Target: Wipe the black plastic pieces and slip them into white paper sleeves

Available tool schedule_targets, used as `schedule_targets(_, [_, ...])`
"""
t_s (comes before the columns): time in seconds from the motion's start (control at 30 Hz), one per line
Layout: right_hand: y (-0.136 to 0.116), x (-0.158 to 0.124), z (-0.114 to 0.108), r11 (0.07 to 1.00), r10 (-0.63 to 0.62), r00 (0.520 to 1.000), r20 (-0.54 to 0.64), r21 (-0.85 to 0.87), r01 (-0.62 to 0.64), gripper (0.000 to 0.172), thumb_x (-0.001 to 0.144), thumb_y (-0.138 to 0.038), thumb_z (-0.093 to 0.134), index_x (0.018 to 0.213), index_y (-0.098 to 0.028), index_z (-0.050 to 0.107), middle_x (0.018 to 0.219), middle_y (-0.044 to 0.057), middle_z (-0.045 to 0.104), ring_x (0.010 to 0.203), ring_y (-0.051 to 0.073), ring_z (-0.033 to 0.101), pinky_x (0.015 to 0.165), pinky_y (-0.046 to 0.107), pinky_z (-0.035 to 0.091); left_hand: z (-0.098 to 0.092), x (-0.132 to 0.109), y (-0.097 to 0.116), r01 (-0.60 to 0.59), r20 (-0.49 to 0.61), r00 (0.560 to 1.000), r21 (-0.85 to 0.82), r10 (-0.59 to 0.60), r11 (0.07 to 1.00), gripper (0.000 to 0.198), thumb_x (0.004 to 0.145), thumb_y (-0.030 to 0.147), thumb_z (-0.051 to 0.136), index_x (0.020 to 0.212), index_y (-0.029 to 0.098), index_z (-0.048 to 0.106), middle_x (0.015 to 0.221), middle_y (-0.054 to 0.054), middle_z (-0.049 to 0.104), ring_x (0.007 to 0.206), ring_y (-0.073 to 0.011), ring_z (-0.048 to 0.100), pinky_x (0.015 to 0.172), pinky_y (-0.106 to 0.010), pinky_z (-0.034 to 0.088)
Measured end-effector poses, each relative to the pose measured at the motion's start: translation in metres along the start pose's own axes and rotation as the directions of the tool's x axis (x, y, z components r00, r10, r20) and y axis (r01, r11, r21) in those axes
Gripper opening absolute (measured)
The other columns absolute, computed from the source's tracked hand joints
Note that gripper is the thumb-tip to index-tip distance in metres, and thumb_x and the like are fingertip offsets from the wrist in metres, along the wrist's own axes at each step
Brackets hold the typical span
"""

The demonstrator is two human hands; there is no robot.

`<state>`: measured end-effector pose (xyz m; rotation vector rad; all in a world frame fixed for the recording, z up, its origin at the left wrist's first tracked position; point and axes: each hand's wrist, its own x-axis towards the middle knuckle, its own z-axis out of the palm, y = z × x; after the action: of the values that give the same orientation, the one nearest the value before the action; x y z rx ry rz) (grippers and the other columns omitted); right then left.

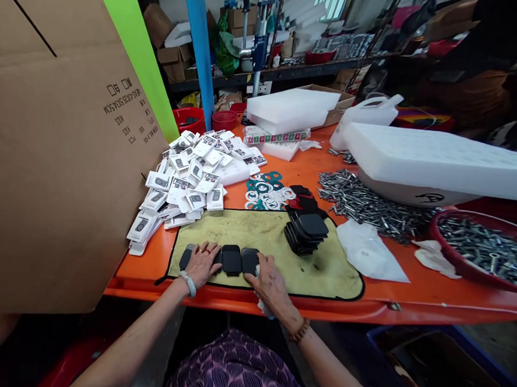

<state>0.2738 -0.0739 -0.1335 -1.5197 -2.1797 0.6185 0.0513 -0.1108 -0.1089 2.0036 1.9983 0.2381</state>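
A row of black rounded-square pieces lies along the front of a yellow cloth mat (256,228). Over the left part of that row rests my left hand (204,265), fingers spread, partly covering the pieces there. One uncovered black piece (231,260) lies in the middle of the row. My right hand (274,285) touches the black piece at the right end (249,262) with its fingers and thumb. A crumpled white cloth (264,306) is tucked in that hand, showing beneath the palm. Further back on the mat stands a leaning stack of similar black pieces (306,231).
Many small white boxes (193,175) are heaped at left beside a large cardboard box (64,146). Teal and white rings (267,191) lie behind the mat. To the right are loose metal parts (367,206), a white bag (369,250) and a red basin (439,239).
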Motion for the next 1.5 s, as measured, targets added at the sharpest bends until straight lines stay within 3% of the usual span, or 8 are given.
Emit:
schedule_targets(0.23, [-0.02, -0.004, 0.005, 0.999, -0.015, 1.0, 0.017, -0.035, 0.016, 0.046, 0.075, -0.027, 0.067, 0.117, -0.016, 0.052, 0.106, 0.015, 0.059, 0.087, 0.026, 0.063, 0.073, 0.035, 0.053, 0.001, -0.014, -0.007, 0.091, -0.064, 0.994, 0.103, -0.085, 0.99, 0.041, 0.092, 0.018, 0.039, 0.13, 0.023, 0.054, 0.136, -0.009, 0.056, 0.132, -0.0302, 0.042, 0.112, -0.053, 0.019])
schedule_targets(0.53, [-0.011, -0.008, -0.008, 0.994, 0.06, 0.997, 0.052, -0.09, -0.055, 0.04, 0.079, -0.03, 0.066, 0.112, -0.016, 0.052, 0.106, 0.016, 0.058, 0.086, 0.026, 0.064, 0.068, 0.034, 0.051, 0.001, -0.008, 0.0, 0.021, 0.048, 0.998, 0.152, -0.029, 0.988, 0.046, 0.093, 0.025, 0.04, 0.139, 0.022, 0.044, 0.148, -0.01, 0.043, 0.14, -0.0315, 0.03, 0.111, -0.054, 0.022])
schedule_targets(0.73, [-0.028, -0.008, -0.019, 0.979, 0.07, 0.986, 0.152, -0.202, -0.038, 0.047, 0.084, -0.033, 0.063, 0.125, -0.014, 0.05, 0.116, 0.017, 0.057, 0.089, 0.025, 0.065, 0.071, 0.031, 0.051, 0.0, 0.001, 0.016, 0.037, 0.082, 0.995, 0.236, -0.058, 0.971, 0.05, 0.09, 0.024, 0.043, 0.141, 0.027, 0.041, 0.138, -0.01, 0.053, 0.132, -0.0328, 0.041, 0.109, -0.061, 0.02])
schedule_targets(0.87, [-0.044, -0.002, -0.016, 0.979, -0.076, 0.984, 0.159, -0.178, 0.104, 0.06, 0.081, -0.033, 0.067, 0.135, -0.019, 0.045, 0.134, 0.016, 0.051, 0.101, 0.027, 0.064, 0.081, 0.034, 0.052, -0.001, -0.003, 0.013, 0.045, 0.126, 0.989, 0.234, -0.076, 0.971, 0.052, 0.093, 0.032, 0.042, 0.144, 0.024, 0.036, 0.148, -0.01, 0.043, 0.139, -0.0327, 0.031, 0.11, -0.062, 0.019])
schedule_targets(0.97, [-0.05, 0.01, -0.009, 0.955, -0.255, 0.932, 0.258, -0.085, 0.284, 0.064, 0.08, -0.033, 0.069, 0.137, -0.019, 0.045, 0.142, 0.018, 0.046, 0.112, 0.029, 0.06, 0.091, 0.037, 0.049, -0.003, -0.007, 0.005, -0.001, 0.223, 0.973, 0.237, -0.053, 0.972, 0.065, 0.09, 0.046, 0.047, 0.148, 0.023, 0.029, 0.153, -0.012, 0.033, 0.142, -0.0364, 0.024, 0.11, -0.063, 0.019])
schedule_targets(1.1, [-0.052, 0.023, -0.007, 0.926, -0.35, 0.873, 0.34, -0.014, 0.377, 0.06, 0.079, -0.033, 0.069, 0.133, -0.019, 0.048, 0.137, 0.017, 0.05, 0.114, 0.027, 0.059, 0.092, 0.036, 0.048, -0.005, -0.009, -0.001, -0.083, 0.221, 0.975, 0.255, 0.025, 0.963, 0.075, 0.086, 0.057, 0.05, 0.147, 0.019, 0.031, 0.151, -0.016, 0.036, 0.143, -0.0371, 0.023, 0.111, -0.061, 0.017])
schedule_targets(1.3, [-0.047, 0.02, -0.013, 0.938, -0.293, 0.895, 0.336, -0.082, 0.338, 0.052, 0.073, -0.024, 0.072, 0.12, -0.014, 0.051, 0.12, 0.016, 0.057, 0.103, 0.028, 0.062, 0.084, 0.037, 0.05, -0.001, -0.013, -0.006, -0.143, 0.139, 0.984, 0.259, 0.109, 0.955, 0.067, 0.087, 0.054, 0.053, 0.142, 0.018, 0.039, 0.147, -0.016, 0.042, 0.14, -0.0333, 0.031, 0.112, -0.06, 0.018])
schedule_targets(1.5, [-0.044, 0.016, -0.016, 0.943, -0.238, 0.906, 0.349, -0.139, 0.302, 0.045, 0.072, -0.025, 0.074, 0.111, -0.018, 0.052, 0.113, 0.01, 0.057, 0.091, 0.023, 0.064, 0.075, 0.032, 0.05, -0.002, -0.019, -0.007, -0.116, 0.12, 0.989, 0.297, 0.084, 0.948, 0.064, 0.088, 0.049, 0.054, 0.141, 0.017, 0.041, 0.147, -0.017, 0.043, 0.14, -0.0329, 0.032, 0.112, -0.06, 0.018])
